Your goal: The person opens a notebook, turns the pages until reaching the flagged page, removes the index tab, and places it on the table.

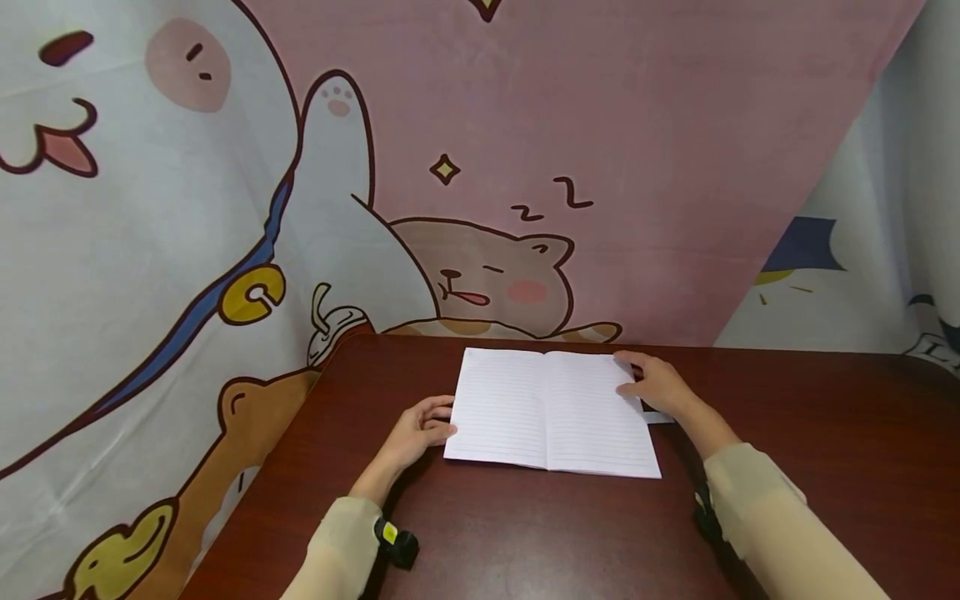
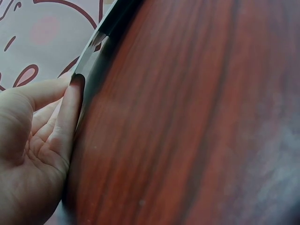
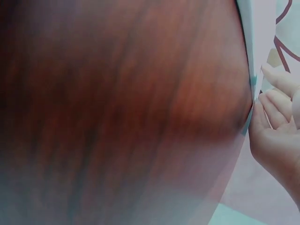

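Note:
An open notebook point(image 1: 498, 408) with blank lined pages lies on the dark wooden table, its centre fold running away from the person. At its left edge, my left hand point(image 1: 412, 433) pinches the notebook between thumb and fingers. The left wrist view shows that hand point(image 2: 37, 140) close up, with the thin edge between the fingertips. My right hand point(image 1: 656, 385) holds the right edge near the far corner, thumb and index finger over the page. Seen from the right wrist, the fingers point(image 3: 274, 105) meet at the edge of the pages.
A pale strip point(image 1: 658, 417) sticks out from beneath the notebook's right side. The reddish-brown table point(image 1: 487, 533) reaches back to a cartoon-printed cloth point(image 1: 637, 167) hanging behind it. Small black devices point(image 1: 397, 543) are strapped to the wrists.

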`<state>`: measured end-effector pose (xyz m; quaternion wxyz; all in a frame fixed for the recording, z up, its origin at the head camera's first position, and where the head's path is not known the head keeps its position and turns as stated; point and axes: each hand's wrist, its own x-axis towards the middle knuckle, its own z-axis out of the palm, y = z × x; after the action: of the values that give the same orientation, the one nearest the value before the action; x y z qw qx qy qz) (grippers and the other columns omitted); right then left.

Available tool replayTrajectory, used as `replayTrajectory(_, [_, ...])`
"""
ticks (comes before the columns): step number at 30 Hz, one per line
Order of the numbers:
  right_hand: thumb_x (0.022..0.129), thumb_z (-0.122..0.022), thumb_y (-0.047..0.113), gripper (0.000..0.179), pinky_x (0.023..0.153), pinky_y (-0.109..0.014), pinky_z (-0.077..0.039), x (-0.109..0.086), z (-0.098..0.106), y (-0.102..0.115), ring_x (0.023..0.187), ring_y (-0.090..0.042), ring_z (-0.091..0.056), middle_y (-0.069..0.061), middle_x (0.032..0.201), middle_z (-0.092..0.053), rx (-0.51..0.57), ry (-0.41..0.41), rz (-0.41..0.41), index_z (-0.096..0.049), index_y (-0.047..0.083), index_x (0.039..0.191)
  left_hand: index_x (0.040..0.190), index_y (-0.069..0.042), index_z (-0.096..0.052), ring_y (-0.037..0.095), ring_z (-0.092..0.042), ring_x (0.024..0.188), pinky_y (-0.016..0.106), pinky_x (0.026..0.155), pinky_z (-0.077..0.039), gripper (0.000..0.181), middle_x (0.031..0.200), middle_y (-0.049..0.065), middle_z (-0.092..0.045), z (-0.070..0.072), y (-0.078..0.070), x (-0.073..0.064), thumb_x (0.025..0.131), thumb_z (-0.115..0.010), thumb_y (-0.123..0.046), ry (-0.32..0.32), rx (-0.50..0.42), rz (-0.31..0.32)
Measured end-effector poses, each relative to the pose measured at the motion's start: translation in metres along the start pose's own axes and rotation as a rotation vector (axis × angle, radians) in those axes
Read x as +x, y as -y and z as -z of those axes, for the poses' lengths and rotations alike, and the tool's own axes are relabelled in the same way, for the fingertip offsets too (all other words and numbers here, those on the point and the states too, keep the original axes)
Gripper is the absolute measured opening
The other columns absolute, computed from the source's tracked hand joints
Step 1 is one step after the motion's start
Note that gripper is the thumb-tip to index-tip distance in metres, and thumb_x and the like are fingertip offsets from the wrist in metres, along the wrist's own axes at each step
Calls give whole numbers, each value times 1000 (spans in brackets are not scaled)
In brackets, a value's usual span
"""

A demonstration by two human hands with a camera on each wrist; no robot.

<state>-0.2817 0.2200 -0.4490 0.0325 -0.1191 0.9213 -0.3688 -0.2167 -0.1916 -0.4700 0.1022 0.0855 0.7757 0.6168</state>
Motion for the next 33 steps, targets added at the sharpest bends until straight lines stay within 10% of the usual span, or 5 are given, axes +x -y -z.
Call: replayTrajectory(33, [91, -72, 14, 56, 108, -61, -39, 7, 2, -20, 137, -48, -41, -29, 148, -46, 72, -17, -39, -53, 4, 143, 142, 3, -47, 17, -66, 100, 26, 80, -59, 53, 129, 29, -59, -1, -1, 1, 93, -67, -3, -16, 29, 16])
